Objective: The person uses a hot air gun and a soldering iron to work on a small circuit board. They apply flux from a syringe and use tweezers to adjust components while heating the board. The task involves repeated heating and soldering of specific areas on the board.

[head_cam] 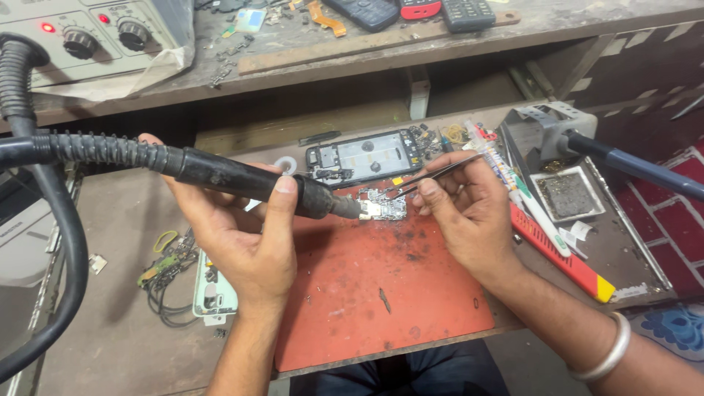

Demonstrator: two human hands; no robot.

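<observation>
A cluttered repair worktop (pixel 110 330) with a raised shelf (pixel 381 51) behind it, where a rework station (pixel 88 37) shows red indicator lights and several handsets lie among loose parts. On a scorched orange mat (pixel 381 293), a small circuit board (pixel 383 207) sits between the person's two hands. The left hand (pixel 242 235) is wrapped closed around the black handle of a hot-air wand (pixel 242 180), its ribbed hose looping away to the left and its metal nozzle pointing at the board's left edge, just beside it. The right hand (pixel 466 209) pinches a pair of fine tweezers (pixel 433 176) between thumb and fingers, the tips reaching down to the board's upper right corner; whether they touch a component cannot be told. An opened phone frame (pixel 363 155) lies just behind the board, and a soldering-iron stand with a blue-handled iron (pixel 565 139) stands to the right, beside a red-and-yellow tool (pixel 561 253). Work of this kind appears best served by holding the nozzle steady and close above the part without resting on the board, while the tweezers wait lightly at the component, lifting straight up and never prying.
</observation>
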